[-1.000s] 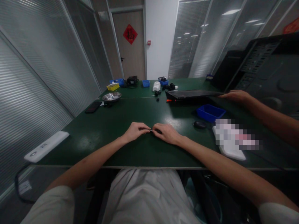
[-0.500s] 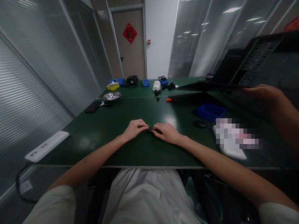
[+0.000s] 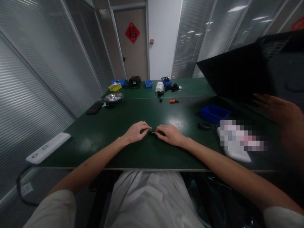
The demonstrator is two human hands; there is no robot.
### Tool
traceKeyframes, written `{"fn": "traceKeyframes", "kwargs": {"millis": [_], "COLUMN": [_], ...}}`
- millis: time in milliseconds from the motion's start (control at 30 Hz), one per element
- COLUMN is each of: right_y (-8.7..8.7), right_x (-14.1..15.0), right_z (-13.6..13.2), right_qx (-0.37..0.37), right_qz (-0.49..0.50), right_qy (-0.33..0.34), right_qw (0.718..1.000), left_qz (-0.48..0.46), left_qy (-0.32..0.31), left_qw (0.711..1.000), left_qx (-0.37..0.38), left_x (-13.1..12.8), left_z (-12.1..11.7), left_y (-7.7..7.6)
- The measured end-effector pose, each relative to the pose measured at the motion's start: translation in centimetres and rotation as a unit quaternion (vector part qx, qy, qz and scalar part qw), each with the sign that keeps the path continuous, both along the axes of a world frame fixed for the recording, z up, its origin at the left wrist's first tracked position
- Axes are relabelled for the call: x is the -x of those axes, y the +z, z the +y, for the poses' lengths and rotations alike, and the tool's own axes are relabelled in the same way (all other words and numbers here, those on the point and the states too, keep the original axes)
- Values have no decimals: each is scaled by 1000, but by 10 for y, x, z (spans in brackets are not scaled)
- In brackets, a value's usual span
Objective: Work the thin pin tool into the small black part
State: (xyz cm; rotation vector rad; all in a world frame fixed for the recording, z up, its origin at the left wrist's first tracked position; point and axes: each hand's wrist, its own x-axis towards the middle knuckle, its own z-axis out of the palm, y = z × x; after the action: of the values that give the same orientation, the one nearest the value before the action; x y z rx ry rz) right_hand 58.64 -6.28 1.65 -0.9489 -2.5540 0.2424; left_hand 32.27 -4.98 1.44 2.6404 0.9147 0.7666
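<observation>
My left hand (image 3: pixel 136 131) and my right hand (image 3: pixel 170 134) rest close together on the dark green table (image 3: pixel 118 126), fingertips nearly meeting. Both are pinched on a small dark object (image 3: pixel 154 132) between them; it is too small and dim to name. My forearms lie across the table's front edge.
Another person's hand (image 3: pixel 275 109) at the right lifts a large black panel (image 3: pixel 235 76). Nearby lie a blue bin (image 3: pixel 214 113), a black mouse (image 3: pixel 204 126), a white pad (image 3: pixel 235 148) and an orange screwdriver (image 3: pixel 176 101). A metal bowl (image 3: pixel 113 98), phone (image 3: pixel 95 108) and small bins sit farther back; a white strip (image 3: pixel 47 148) lies at left.
The other person has raised the black panel from flat on the table to steeply tilted, uncovering the orange screwdriver. My hands have barely moved.
</observation>
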Motion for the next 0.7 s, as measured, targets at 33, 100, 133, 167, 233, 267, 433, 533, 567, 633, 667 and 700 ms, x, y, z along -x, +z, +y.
{"fn": "traceKeyframes", "kwargs": {"millis": [33,100,133,167,233,267,433,533,567,633,667,700], "right_y": [0,1,1,2,2,2,0,0,0,1,1,1], "right_x": [0,0,0,0,0,1,0,-2,-3,-4,-4,-4], "right_z": [0,0,0,-1,-1,-1,2,3,3,3,3,3], "right_qx": [1,3,5,6,8,9,8,4,5,9,11,12], "right_qz": [0,-3,-4,-4,-5,-4,-1,4,7,11,12,13], "right_qy": [-1,-4,-5,-6,-6,-6,-16,-30,-32,-34,-34,-33], "right_qw": [1000,1000,1000,1000,1000,1000,1000,1000,999,999,999,999], "left_qz": [-1,0,0,1,3,5,12,36,45,55,59,60], "left_qy": [-14,-43,-50,-52,-44,-40,-36,-26,-23,-11,2,24], "left_qw": [1000,999,999,998,999,999,999,997,996,995,995,993], "left_qx": [5,16,18,18,13,11,35,62,67,77,84,94], "left_x": [-1,-3,-4,-4,-4,-3,-2,-1,2,14,24,38], "left_z": [-2,-4,-5,-4,-2,0,1,-1,0,7,12,20], "left_y": [2,4,4,4,3,2,2,5,6,8,9,10]}}
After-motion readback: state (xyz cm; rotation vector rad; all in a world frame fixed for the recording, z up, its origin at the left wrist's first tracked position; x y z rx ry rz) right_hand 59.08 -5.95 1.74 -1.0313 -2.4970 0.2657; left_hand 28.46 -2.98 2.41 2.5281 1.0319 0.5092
